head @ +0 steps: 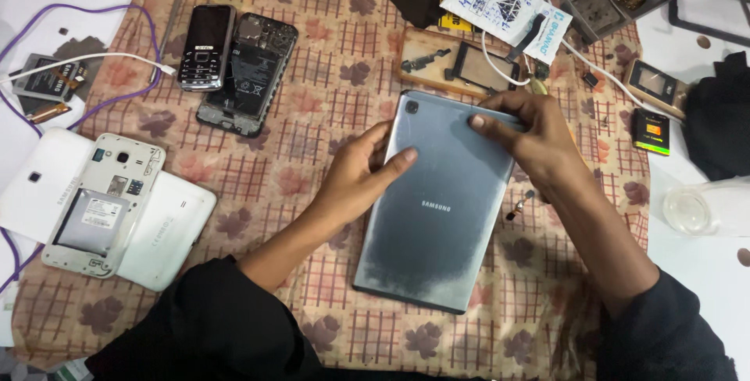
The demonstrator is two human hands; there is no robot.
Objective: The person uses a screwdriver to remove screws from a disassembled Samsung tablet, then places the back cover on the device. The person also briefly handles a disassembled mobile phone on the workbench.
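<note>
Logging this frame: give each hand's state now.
Left hand: holding the grey tablet's left edge.
Right hand: fingers gripping the tablet's top right corner.

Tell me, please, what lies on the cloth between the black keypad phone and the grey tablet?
In the head view, an opened phone with its back cover off lies between the black keypad phone and the grey tablet; beyond it, only patterned cloth.

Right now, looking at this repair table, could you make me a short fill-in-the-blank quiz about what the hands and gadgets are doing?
1. Both hands, left hand and right hand, hold a grey ____ lying back side up.
2. The keypad phone lies beside an opened phone whose ____ cover is off.
3. The tablecloth has a ____ and checked pattern.

Missing words: tablet; back; leaf
</note>
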